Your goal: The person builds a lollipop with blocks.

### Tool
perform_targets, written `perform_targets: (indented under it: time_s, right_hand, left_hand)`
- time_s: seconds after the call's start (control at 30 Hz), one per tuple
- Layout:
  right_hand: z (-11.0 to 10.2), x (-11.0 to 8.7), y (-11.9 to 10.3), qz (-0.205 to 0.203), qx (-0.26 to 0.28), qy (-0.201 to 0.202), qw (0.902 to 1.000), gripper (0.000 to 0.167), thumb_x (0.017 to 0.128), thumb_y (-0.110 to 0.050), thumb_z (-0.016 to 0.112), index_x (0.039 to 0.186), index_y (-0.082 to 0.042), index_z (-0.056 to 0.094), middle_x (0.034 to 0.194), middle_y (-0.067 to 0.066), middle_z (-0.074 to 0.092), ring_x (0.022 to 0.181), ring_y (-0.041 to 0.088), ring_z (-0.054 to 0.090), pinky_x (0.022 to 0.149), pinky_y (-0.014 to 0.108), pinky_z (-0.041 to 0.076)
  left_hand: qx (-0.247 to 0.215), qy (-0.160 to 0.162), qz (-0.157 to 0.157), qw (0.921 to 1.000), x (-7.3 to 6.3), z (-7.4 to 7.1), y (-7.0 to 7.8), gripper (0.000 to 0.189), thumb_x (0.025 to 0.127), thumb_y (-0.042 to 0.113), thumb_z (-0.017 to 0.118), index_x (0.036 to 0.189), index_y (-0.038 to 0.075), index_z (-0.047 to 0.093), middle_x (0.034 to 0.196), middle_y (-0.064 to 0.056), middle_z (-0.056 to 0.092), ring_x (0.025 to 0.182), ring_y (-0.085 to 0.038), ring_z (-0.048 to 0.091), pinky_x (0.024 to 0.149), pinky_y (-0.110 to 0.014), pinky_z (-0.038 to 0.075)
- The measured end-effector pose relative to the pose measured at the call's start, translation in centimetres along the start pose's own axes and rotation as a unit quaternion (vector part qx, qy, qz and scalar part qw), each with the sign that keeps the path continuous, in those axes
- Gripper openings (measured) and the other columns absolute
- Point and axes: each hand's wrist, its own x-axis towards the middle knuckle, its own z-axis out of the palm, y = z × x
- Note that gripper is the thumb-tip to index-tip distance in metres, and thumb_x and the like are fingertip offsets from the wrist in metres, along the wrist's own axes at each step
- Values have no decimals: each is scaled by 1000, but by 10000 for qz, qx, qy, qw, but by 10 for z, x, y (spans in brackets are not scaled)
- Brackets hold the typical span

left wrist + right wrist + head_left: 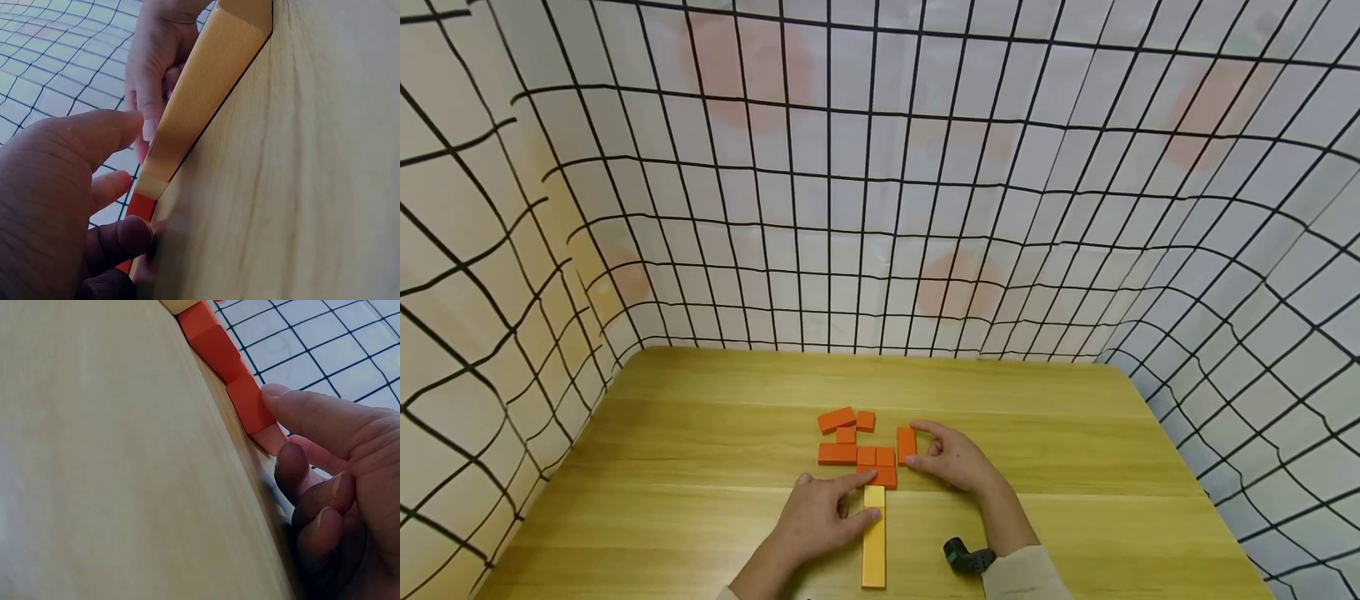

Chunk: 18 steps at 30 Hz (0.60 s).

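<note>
"Right hand (957, 460)?"
"Pinches an orange block (906, 446), just right of the orange cluster (867, 456) on the table (700, 467)."
"Left hand (816, 515)?"
"Fingers loosely spread over cluster and yellow bar (873, 554); contact unclear."

Grid (829, 108): you see its wires bow at the head view's sides;
Table (700, 467): bright, even from your head; hazy at right from your left wrist; pale glare at left from your right;
Left hand (53, 194): yours looks dim;
Right hand (369, 481): dark shadow beneath yours
</note>
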Motion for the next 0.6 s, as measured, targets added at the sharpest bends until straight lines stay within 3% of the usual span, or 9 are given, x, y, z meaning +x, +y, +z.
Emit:
perform_targets:
  time_s: [0.23,0.33,0.47,0.6]
  right_hand:
    - [-2,0,-2,-17,-152,-8,9999,66,88,-40,81,146,-22,57,72,0,57,56,12,46,51,26,37]
    - [-1,-1,-3,-10,-113,-26,9999,66,88,-40,81,147,-22,57,72,1,57,57,13,46,51,26,38]
    - [0,0,-2,-1,-107,-62,9999,67,87,-43,81,147,-25,57,73,0,58,58,13,47,52,27,39]
    - [2,1,0,-13,-101,-70,9999,68,86,-45,81,147,-26,56,74,1,58,59,14,47,53,27,39]
  left_hand:
    - [-35,126,84,9999,2,2,0,53,91,58,67,136,29,68,53,23,39,47,4,33,69,-26,27]
    - [-414,167,45,9990,2,0,-4,50,93,52,69,135,26,68,53,22,41,47,5,33,64,-23,31]
    - [-1157,243,-321,9925,3,-11,-12,46,94,44,72,135,22,69,54,17,43,47,4,35,50,-19,33]
    - [-1276,342,-816,9879,5,-25,-21,45,95,40,73,135,22,68,54,14,43,47,1,34,47,-20,31]
